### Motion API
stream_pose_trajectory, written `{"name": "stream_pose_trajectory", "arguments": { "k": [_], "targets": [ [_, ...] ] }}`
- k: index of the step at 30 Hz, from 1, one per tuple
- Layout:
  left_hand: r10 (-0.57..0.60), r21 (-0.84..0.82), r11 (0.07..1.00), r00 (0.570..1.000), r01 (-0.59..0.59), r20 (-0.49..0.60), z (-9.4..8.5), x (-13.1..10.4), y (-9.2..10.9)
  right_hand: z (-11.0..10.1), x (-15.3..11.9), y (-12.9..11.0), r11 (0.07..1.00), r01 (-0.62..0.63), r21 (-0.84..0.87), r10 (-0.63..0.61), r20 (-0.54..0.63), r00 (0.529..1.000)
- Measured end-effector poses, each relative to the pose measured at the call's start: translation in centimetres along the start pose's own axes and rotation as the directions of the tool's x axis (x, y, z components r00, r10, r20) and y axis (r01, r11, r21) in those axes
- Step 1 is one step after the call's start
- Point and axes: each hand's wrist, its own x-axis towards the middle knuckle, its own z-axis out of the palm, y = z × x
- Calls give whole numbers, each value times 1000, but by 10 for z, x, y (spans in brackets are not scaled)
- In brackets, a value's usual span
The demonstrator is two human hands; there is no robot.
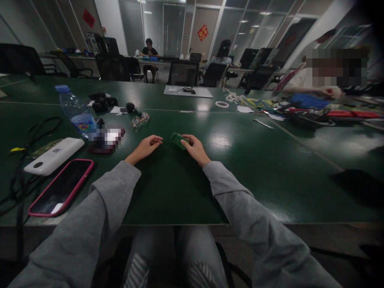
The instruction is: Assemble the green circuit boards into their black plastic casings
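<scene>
Right hand (pixel 195 149) pinching a green board (pixel 178 140) (tilted), left hand (pixel 147 145) resting loosely curled, holding nothing, on the table (pixel 246 168).

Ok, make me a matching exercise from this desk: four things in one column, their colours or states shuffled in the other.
Things:
1. small circuit board
2. phone
3. power bank
4. glasses

Descriptions:
A. white, lying flat
B. green, under the right hand fingertips
C. pink-rimmed, dark screen up
D. folded open, beyond the left hand

Pairs: 1-B, 2-C, 3-A, 4-D
</scene>
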Motion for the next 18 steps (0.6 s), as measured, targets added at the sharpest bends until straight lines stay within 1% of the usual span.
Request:
{"name": "stream_pose_trajectory", "arguments": {
  "k": [1,3,6,8,13,16,17,18],
  "targets": [
    [4,1,1000,1000,-4,1,0,0,0,-1,2,2,999,-43,32,43,1,999],
    [5,1,1000,1000,-5,6,-1,0,-1,-4,4,3,997,-78,-15,78,-18,997],
    [-12,3,1000,1000,12,14,-2,-1,0,-6,5,4,980,-55,-190,42,-75,996],
    [-23,5,1000,1000,23,14,-2,-1,1,-8,5,4,967,-56,-247,31,-107,994],
    [-23,12,1000,999,23,26,-2,-1,3,-7,4,2,966,-77,-246,39,-156,987],
    [-13,18,1000,999,12,43,-2,1,0,-2,3,-3,955,-43,-292,-18,-205,979],
    [-10,19,1000,999,9,48,-2,2,-2,0,2,-5,945,-15,-326,-52,-194,980],
    [-9,20,1000,999,8,53,-2,2,-3,1,2,-7,932,24,-362,-88,-159,983]
  ]
}}
